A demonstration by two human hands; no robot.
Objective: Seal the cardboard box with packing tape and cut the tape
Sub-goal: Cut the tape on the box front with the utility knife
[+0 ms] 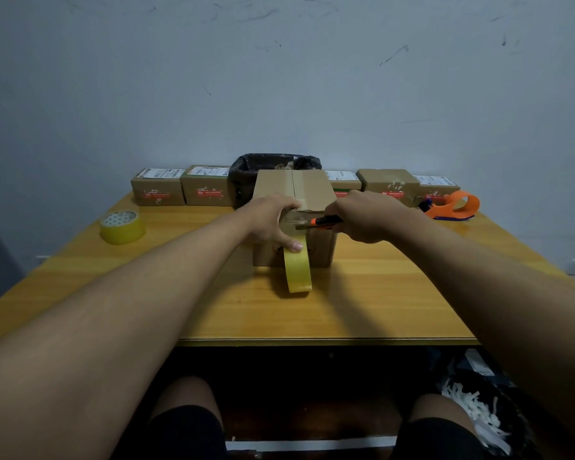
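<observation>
A seated person's knees (186,410) show below the counter (362,300), where the box (309,187) stands centre. The left hand (269,217), spread, thumbs the hanging tape roll (297,270) against the box front. The right hand (362,217), grip closed round a knife (326,221), aims its blade leftward across the tape.

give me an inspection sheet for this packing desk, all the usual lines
surface: yellow wooden table
job's things: cardboard box mid-table, tape along its top seam; yellow tape roll against its front; orange utility knife at the tape
clutter: spare tape roll left; orange tape dispenser right; small parcels along the back; black-lined bin behind the box
hands: left hand presses the box front, thumb on the roll; right hand grips the knife
cables: nothing seen
surroundings: scuffed grey wall; shredded white paper under the table
</observation>
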